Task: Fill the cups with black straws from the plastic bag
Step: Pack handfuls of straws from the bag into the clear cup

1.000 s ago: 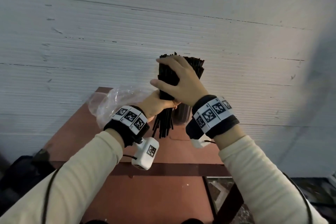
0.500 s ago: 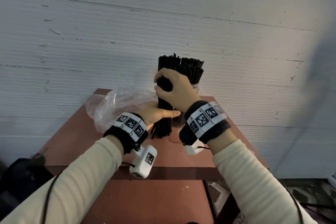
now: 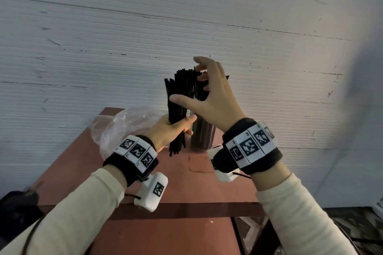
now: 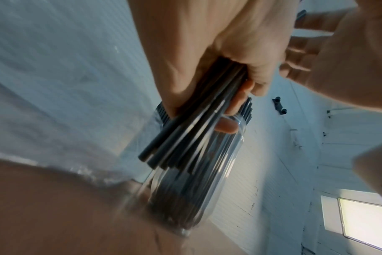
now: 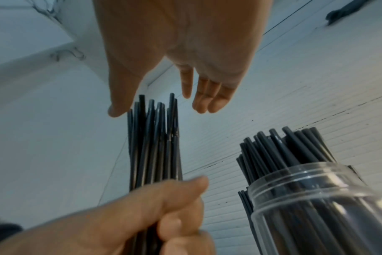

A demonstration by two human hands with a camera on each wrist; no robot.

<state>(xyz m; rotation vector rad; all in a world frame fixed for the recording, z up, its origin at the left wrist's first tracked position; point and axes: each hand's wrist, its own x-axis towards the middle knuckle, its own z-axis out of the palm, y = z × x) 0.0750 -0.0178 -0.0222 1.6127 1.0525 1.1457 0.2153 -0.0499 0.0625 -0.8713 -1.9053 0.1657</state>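
My left hand (image 3: 172,130) grips a bundle of black straws (image 3: 179,101) near its lower part and holds it upright, just left of a clear cup (image 3: 202,138) packed with more black straws. In the left wrist view my left hand's fingers (image 4: 229,107) curl round the straws (image 4: 185,138) in front of the cup (image 4: 185,198). My right hand (image 3: 211,97) hovers open at the bundle's top, thumb and fingers spread and holding nothing. The right wrist view shows the right hand (image 5: 185,51) above the straw tips (image 5: 155,138), with the cup (image 5: 316,198) at the right. A crumpled clear plastic bag (image 3: 120,126) lies behind my left wrist.
Everything stands on a small red-brown table (image 3: 186,188) pushed against a white ribbed wall (image 3: 186,27). The table's front edge (image 3: 186,210) lies under my wrists. A dark object (image 3: 16,207) sits low at the left, and floor shows at the lower right.
My right hand, which gripped the bundle half a second ago, has let go and risen to the straw tips with fingers spread. My left hand still holds the bundle.
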